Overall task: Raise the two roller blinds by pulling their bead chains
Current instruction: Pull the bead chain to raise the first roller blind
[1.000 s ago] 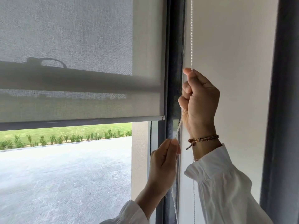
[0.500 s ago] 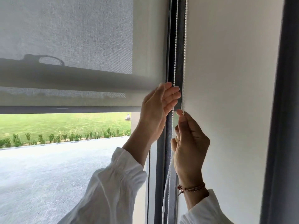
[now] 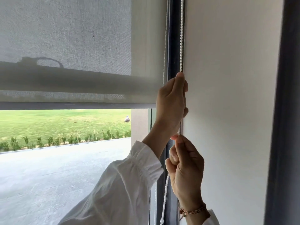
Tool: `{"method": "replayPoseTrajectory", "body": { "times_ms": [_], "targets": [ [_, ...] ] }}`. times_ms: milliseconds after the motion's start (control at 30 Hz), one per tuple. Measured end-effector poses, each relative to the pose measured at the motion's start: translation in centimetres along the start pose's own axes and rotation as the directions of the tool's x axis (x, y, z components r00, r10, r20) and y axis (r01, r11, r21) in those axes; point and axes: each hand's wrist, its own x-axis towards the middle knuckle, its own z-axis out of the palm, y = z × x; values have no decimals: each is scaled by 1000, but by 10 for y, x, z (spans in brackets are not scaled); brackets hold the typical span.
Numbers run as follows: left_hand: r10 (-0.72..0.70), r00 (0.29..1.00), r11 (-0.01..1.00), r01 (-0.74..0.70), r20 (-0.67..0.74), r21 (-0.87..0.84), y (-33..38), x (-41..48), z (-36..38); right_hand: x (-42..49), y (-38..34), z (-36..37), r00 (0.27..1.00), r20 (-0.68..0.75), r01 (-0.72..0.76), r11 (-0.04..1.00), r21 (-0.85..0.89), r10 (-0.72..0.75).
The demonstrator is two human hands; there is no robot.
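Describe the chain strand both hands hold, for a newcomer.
Start at the dark vertical frame right of the grey mesh blind. A thin strand runs down its left edge. The held strand is fatter-looking, against the white surface, gripped by the left hand, pinched below by the right hand.
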Motion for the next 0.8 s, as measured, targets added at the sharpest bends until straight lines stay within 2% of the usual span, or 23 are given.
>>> {"method": "replayPoseTrajectory", "body": {
  "times_ms": [67, 233, 300, 400, 567, 800],
  "targets": [
    [59, 998, 998, -59, -14, 29, -10, -8, -10, 2, 9, -8, 998, 22, -54, 999, -8, 54],
    [125, 990, 981, -114, -59, 157, -23, -21, -26, 37, 6, -14, 976, -78, -208, 977, -35, 205],
    [128, 991, 979, -120, -39, 165, -26, -29, -27, 57, -12, -11, 972, -19, -235, 972, 9, 235],
    [121, 993, 973, -117, -8, 197, -39, -45, -26, 77, -44, 9, 982, 83, -175, 983, 54, 171],
    [17, 1000, 977, -12, -21, 212, -67, -78, -29, 83, -74, 45, 983, 182, 10, 998, -60, 1],
    [24, 999, 972, -16, -31, 236, -68, -78, -34, 86, -73, 54, 991, 134, 27, 995, -94, -14]
  ]
}}
